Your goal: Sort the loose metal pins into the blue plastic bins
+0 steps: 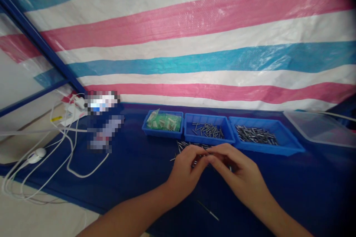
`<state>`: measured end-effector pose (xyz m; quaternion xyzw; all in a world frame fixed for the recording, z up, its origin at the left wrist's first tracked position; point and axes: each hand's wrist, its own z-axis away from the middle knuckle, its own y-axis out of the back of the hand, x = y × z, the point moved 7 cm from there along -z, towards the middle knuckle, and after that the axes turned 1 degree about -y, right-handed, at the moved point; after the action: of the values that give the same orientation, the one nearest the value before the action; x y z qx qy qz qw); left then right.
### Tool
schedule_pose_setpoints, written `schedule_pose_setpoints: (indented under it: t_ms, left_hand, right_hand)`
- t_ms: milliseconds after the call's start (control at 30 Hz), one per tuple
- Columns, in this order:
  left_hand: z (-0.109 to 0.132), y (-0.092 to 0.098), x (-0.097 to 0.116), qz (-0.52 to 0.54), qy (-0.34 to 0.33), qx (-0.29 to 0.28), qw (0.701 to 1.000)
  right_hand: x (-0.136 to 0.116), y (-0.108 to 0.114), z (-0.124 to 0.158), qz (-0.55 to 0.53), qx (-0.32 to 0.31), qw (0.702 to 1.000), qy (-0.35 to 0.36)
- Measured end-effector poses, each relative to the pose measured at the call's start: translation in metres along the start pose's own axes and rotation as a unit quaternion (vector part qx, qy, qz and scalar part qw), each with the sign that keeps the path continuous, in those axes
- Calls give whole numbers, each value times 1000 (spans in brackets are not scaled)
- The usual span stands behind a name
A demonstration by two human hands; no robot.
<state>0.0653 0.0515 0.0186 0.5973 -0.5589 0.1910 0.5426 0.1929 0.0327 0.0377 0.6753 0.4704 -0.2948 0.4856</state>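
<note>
My left hand and my right hand meet fingertip to fingertip over the blue table. Thumb and forefinger of each are pinched closed; whatever is between them is too small to make out. Partly hidden behind my hands lies a loose heap of thin metal pins. Just beyond stands a blue tray with metal pins. To its right, another blue tray holds a denser pile of short metal pieces. Nearer to me lies a single thin pin with a thicker pale end.
A blue tray at the left holds green packaging with pale pieces. White cables and two pixelated objects lie further left. A clear plastic lid or box sits at the right. A striped plastic sheet hangs behind the table.
</note>
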Motion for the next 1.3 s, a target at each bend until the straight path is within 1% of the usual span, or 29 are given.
schedule_pose_setpoints:
  t_ms: [100, 200, 267, 367, 433, 500, 567, 600, 633, 667, 700, 767, 800, 833, 900, 933, 967, 1000, 1033, 1100, 1167, 1233, 1300]
  left_hand:
    - [-1, 2, 0, 6, 16, 5, 1000]
    - [-4, 3, 2, -4, 19, -2, 1000]
    - [-7, 6, 5, -14, -8, -2, 1000]
    - [-11, 15, 14, -30, -72, 0, 997]
    - [-14, 20, 19, -44, -94, -1, 995]
    - [-17, 25, 21, -52, -86, -9, 995]
    - [-22, 30, 23, -36, -64, -22, 997]
    - [-25, 34, 24, -17, -57, -30, 998]
    - [-29, 37, 25, 0, -54, -40, 998]
    - [-32, 40, 26, 6, -54, -53, 997]
    - [-35, 43, 27, -3, -58, -65, 996]
    - [-36, 45, 28, -50, -79, -98, 991]
    - [-34, 43, 28, -80, -100, -125, 984]
    - [-28, 38, 29, -110, -130, -159, 972]
    - [-8, 20, 31, -165, -206, -235, 935]
    - [3, 11, 31, -190, -242, -265, 914]
    - [14, 2, 29, -213, -267, -282, 897]
    - [23, -6, 28, -231, -283, -289, 885]
    - [31, -13, 25, -251, -286, -297, 876]
    - [40, -22, 22, -276, -286, -288, 871]
    - [45, -26, 22, -296, -298, -267, 867]
    - [43, -24, 22, -318, -309, -235, 865]
    - [34, -16, 20, -333, -297, -199, 872]
  right_hand:
    - [-1, -2, 0, -1, 15, 1000, 0]
    - [-3, 0, -1, -14, 5, 1000, 13]
    - [-3, 5, -3, -28, 12, 999, 17]
    - [-4, 10, -6, -45, 24, 999, 12]
    - [-7, 8, -8, -38, 14, 999, 14]
    - [-15, 4, -10, -8, -12, 1000, 27]
    - [-24, 4, -14, 32, -33, 998, 52]
    - [-28, 8, -16, 54, -33, 996, 64]
    - [-29, 16, -18, 77, -18, 994, 72]
    - [-28, 28, -20, 107, 11, 991, 74]
    - [-23, 44, -23, 142, 57, 986, 62]
    - [-6, 79, -25, 221, 173, 960, 14]
    - [4, 91, -26, 266, 201, 943, -2]
    - [15, 95, -30, 323, 185, 928, -11]
    - [31, 91, -39, 434, 134, 891, -4]
    - [36, 87, -43, 462, 124, 878, -2]
    - [37, 81, -46, 478, 118, 870, 6]
    - [35, 74, -48, 478, 118, 870, 17]
    - [29, 66, -49, 467, 122, 875, 31]
    - [12, 50, -48, 424, 126, 894, 66]
    - [-6, 34, -43, 367, 116, 917, 103]
    - [-19, 20, -34, 295, 82, 941, 144]
    - [-24, 7, -24, 228, 23, 960, 159]
